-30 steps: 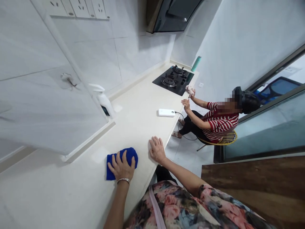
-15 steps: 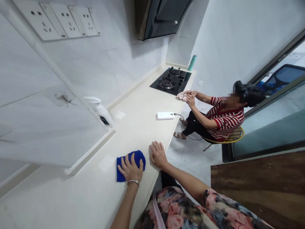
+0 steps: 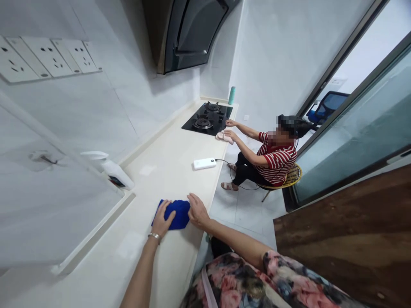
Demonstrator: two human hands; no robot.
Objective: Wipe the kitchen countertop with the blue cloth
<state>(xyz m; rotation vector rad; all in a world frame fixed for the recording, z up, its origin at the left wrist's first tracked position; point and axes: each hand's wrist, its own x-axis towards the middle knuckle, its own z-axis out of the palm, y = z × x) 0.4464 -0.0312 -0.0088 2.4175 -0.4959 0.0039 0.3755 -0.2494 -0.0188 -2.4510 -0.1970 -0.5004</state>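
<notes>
Right: blue cloth (image 3: 177, 214) sits lower centre of frame, near the tabletop (image 3: 167, 171) front edge. Left hand (image 3: 161, 221) lies flat on it, grip released, palm likely pinning it down. Right hand (image 3: 198, 212) touches its right edge; can't tell if that grip pinches.

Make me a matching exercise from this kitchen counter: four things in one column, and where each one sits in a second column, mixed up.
Things:
1 blue cloth
2 white power bank
3 green bottle
4 spray bottle

Places:
A in the far corner, beside the gas hob
B under the left hand
C close against the tiled wall
D near the front edge of the counter, between cloth and hob

Pairs: 1-B, 2-D, 3-A, 4-C
</notes>
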